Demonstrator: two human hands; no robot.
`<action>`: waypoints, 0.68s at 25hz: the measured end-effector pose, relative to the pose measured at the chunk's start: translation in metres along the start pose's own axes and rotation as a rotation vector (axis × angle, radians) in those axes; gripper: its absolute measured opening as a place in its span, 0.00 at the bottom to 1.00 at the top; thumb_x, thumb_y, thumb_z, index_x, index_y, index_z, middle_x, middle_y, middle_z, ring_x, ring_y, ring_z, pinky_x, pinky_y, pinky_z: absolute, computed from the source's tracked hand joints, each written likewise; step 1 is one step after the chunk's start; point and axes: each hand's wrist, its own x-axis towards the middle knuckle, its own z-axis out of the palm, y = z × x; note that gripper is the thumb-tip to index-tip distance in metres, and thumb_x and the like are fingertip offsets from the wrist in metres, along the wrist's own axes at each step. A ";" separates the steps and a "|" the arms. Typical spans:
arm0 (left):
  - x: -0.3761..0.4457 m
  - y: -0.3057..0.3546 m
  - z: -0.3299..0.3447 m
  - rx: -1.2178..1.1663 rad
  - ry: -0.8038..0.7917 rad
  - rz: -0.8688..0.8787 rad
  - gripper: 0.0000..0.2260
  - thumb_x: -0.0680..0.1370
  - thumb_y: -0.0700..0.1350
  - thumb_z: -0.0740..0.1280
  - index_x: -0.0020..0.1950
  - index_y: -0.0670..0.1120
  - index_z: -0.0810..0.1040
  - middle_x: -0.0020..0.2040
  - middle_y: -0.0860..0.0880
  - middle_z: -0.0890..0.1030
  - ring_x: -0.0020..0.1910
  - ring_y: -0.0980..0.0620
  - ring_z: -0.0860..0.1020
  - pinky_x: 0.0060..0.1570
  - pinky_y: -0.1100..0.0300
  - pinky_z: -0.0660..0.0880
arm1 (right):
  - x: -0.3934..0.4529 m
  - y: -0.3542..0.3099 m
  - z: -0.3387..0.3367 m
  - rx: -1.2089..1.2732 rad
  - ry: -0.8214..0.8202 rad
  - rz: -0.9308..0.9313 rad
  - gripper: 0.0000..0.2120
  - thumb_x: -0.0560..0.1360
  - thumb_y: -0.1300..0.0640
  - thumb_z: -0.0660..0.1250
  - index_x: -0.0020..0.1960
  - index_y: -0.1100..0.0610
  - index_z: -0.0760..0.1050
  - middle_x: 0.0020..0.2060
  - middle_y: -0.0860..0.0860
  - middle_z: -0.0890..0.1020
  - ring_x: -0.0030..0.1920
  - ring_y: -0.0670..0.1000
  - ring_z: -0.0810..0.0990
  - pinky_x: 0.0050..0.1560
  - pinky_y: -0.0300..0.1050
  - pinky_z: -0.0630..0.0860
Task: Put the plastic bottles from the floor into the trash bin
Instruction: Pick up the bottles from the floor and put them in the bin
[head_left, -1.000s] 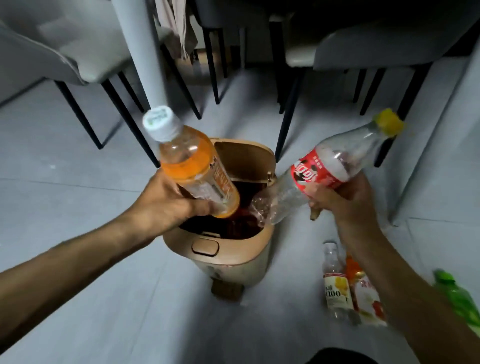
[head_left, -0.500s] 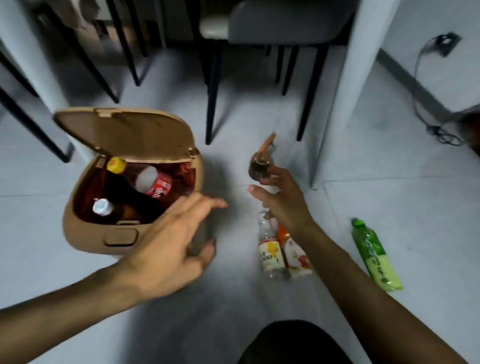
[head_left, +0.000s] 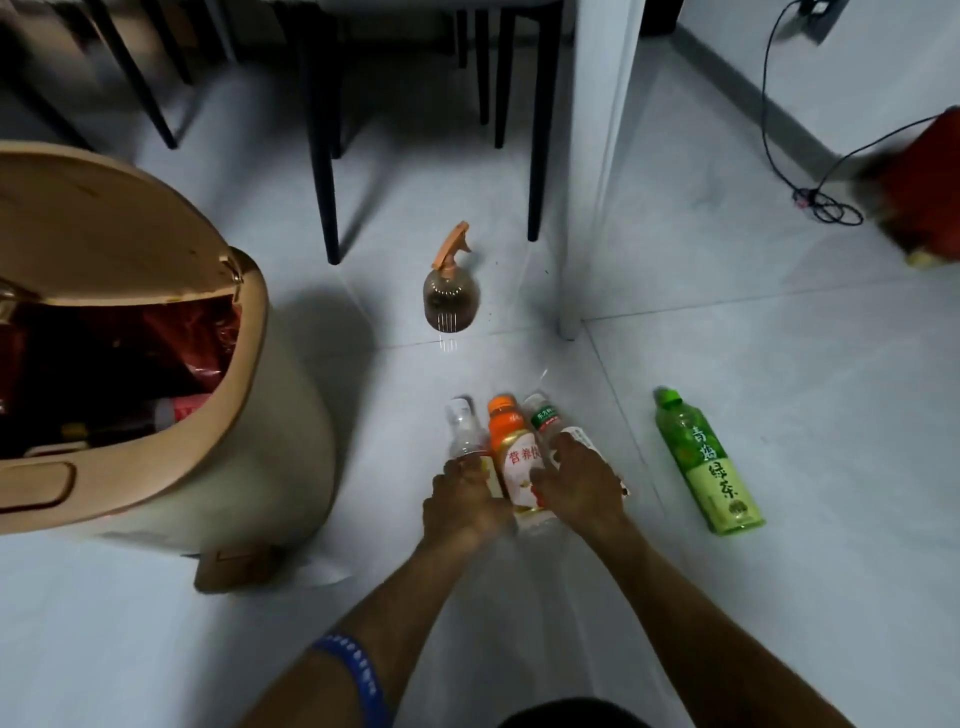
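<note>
Both hands have dropped since half a second ago: I see my left hand (head_left: 464, 501) curled on the clear bottle (head_left: 466, 435), my right hand (head_left: 581, 486) closed over the green-labelled bottle (head_left: 544, 418). Between them lies the orange-capped bottle (head_left: 515, 457). A green tea bottle (head_left: 702, 462) lies apart on the floor (head_left: 779, 415). The open trash bin (head_left: 249, 457) stands left, a spray bottle (head_left: 451, 291) beyond.

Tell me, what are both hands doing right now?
Left hand closing on clear plastic bottle; right hand on green-capped clear bottle. Orange-capped bottle between them, green tea bottle lying apart. Beige trash bin open, path clear.
</note>
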 end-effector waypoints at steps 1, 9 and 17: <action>0.003 -0.009 0.007 0.018 -0.032 -0.033 0.35 0.67 0.59 0.72 0.71 0.51 0.65 0.64 0.47 0.76 0.61 0.44 0.78 0.59 0.51 0.76 | 0.002 0.000 0.010 -0.024 -0.053 0.008 0.25 0.73 0.45 0.66 0.67 0.54 0.69 0.59 0.55 0.80 0.59 0.57 0.79 0.59 0.51 0.73; 0.019 -0.033 -0.013 -0.661 -0.081 -0.323 0.28 0.69 0.41 0.76 0.65 0.45 0.67 0.59 0.44 0.77 0.54 0.43 0.79 0.47 0.54 0.78 | 0.001 0.001 0.040 0.524 -0.425 0.159 0.17 0.69 0.45 0.73 0.54 0.49 0.74 0.45 0.48 0.83 0.44 0.46 0.81 0.44 0.43 0.78; -0.063 0.004 -0.165 -0.652 0.035 0.130 0.19 0.59 0.30 0.74 0.41 0.52 0.77 0.39 0.56 0.83 0.41 0.58 0.80 0.41 0.69 0.77 | -0.001 -0.093 -0.058 0.837 -0.362 -0.342 0.28 0.58 0.59 0.77 0.56 0.58 0.74 0.38 0.46 0.86 0.38 0.43 0.83 0.36 0.35 0.77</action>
